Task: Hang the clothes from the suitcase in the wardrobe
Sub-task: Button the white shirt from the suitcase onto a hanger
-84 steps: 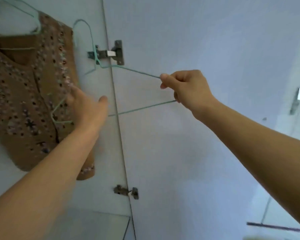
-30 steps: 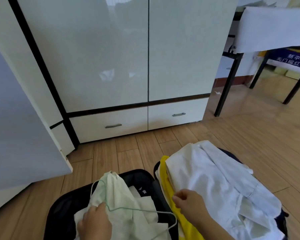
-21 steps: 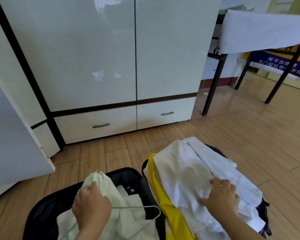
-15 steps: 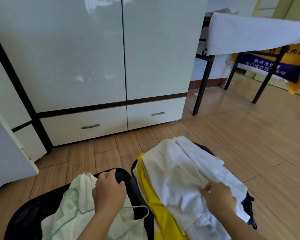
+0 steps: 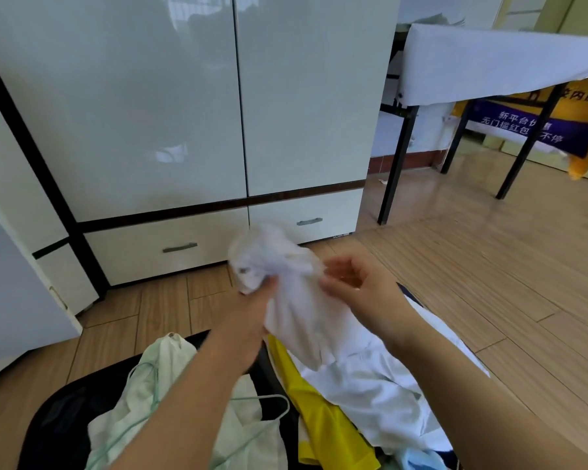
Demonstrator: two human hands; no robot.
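A white shirt [image 5: 296, 293] is lifted above the open black suitcase [image 5: 62, 418], its lower part still trailing onto the pile. My left hand [image 5: 252, 313] grips its bunched upper part. My right hand [image 5: 360, 286] pinches the fabric beside it. A pale green garment [image 5: 150, 385] lies in the suitcase's left half with a green wire hanger [image 5: 269, 401] on top. A yellow garment [image 5: 323, 418] lies under the white clothes on the right.
The white wardrobe [image 5: 184, 113] stands ahead, its two middle doors shut, with two drawers [image 5: 170, 245] below. An open wardrobe door [image 5: 14, 283] juts out at left. A table with a white cloth [image 5: 489, 59] and black legs stands right, over wooden floor.
The hanger was brought from the wardrobe and laid on the green garment. Both hands then moved to the white shirt and raised it off the pile.
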